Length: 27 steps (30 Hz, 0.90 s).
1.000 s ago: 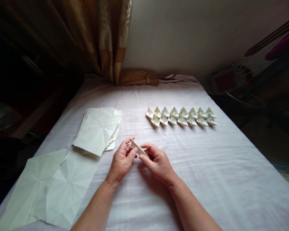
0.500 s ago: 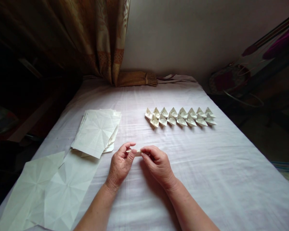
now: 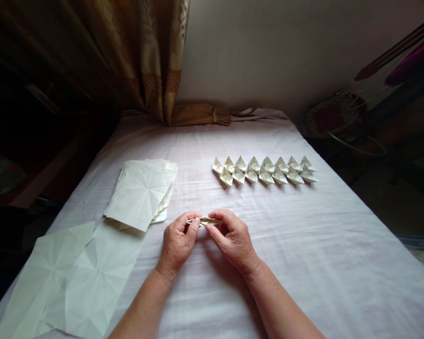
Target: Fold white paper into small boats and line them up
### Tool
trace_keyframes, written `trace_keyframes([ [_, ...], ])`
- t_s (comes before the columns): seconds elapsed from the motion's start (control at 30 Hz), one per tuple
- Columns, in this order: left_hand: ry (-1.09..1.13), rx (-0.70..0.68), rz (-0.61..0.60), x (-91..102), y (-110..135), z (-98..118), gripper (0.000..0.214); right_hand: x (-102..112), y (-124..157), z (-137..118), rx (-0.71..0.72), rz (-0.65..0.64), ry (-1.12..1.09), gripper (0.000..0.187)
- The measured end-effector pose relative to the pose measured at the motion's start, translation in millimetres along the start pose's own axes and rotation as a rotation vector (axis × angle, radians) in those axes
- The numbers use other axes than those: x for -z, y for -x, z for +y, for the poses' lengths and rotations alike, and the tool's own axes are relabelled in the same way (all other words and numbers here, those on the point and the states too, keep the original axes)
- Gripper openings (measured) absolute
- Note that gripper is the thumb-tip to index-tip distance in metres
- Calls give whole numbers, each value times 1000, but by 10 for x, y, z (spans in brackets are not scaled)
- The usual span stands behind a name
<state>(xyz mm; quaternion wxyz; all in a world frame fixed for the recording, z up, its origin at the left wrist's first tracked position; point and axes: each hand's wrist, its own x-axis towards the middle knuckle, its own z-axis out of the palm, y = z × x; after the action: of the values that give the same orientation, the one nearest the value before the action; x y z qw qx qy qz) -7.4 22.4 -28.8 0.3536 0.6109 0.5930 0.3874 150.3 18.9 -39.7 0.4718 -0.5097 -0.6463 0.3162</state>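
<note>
A small folded paper piece (image 3: 205,221), pale and pointed at its left end, is held between my two hands above the bed. My left hand (image 3: 178,240) pinches its left part with the thumb in front and fingers behind. On its other end my right hand (image 3: 233,239) has thumb and fingers closed. A narrow gap shows along the top of the piece between the thumbs. Beyond my right hand, several folded paper boats (image 3: 266,176) stand in two rows on the sheet.
Left of my hands lies a stack of creased paper squares (image 3: 137,193). Nearer, larger creased sheets (image 3: 95,282) overlap at the left edge of the bed (image 3: 325,263). A patterned curtain (image 3: 162,61) hangs at the back, against a plain wall (image 3: 250,56).
The paper piece has turned and spread, so its top gap now shows. My right fingers have shifted along it, and my left forefinger has come down onto it.
</note>
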Motion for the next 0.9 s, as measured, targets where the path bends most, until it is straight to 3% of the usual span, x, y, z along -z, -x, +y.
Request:
trace_keyframes([
  [0.33,-63,-110,-89,-27,28,-39,20,3,-17,20,31,22,24,11],
  [0.6,-117,-12,4,-56,23,-52,21,-34,-7,42,148,-16,61,8],
  [0.9,100,69,40,-76,23,-67,30,-20,9,12,152,-55,49,3],
])
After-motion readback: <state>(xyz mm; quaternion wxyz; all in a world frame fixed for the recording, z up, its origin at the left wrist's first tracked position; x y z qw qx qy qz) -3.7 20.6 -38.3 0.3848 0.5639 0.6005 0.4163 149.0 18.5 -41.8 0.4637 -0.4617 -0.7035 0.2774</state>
